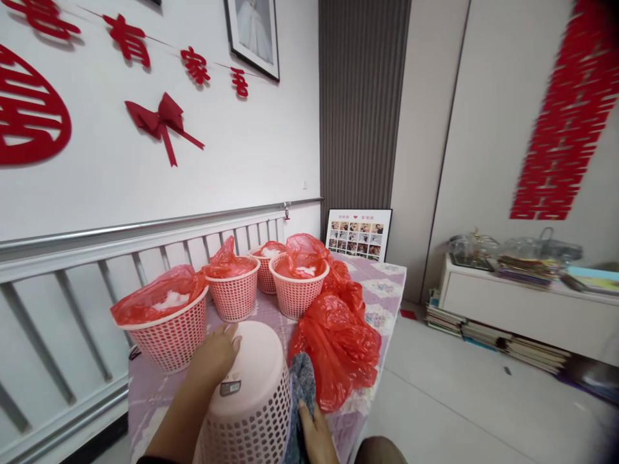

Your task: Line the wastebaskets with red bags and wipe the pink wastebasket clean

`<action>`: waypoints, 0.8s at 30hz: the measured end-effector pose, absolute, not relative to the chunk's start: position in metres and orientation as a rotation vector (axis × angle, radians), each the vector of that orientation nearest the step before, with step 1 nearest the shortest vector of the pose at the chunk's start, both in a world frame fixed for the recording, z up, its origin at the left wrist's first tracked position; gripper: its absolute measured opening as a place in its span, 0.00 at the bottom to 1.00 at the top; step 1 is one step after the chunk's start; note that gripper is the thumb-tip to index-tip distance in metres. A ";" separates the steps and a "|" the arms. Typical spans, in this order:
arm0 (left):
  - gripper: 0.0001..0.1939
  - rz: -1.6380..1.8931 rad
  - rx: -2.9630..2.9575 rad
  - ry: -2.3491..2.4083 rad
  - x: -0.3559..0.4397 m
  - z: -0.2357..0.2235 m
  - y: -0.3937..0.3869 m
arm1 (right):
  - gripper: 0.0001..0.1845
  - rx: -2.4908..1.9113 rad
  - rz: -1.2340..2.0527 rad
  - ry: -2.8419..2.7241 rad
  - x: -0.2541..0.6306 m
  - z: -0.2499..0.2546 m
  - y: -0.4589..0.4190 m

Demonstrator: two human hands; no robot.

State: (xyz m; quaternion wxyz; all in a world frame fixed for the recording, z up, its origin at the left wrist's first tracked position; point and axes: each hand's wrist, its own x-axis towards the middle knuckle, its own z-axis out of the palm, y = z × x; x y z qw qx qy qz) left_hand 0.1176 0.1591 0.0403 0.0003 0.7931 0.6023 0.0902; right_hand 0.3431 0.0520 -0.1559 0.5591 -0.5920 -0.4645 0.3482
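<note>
Resting flat on the upturned bottom of a pink basket, the left hand has its fingers spread loosely over the solid base beside a small label, not closed on anything, which looks like a way to steady the basket while it lies mouth-down near the front edge of the table. The right hand presses a grey cloth against the basket's perforated side, fingers together on the fabric, a hold that suits wiping the wall. Just beside the cloth lies a heap of red plastic bags, loose and within reach. Further back, four more baskets stand upright in a row along the white rail, each lined with a red bag with something white inside, kept well apart from the one being handled
</note>
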 end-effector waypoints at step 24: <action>0.28 0.203 2.606 1.863 0.110 0.031 0.165 | 0.38 -1.439 0.762 -1.017 0.318 -0.162 0.042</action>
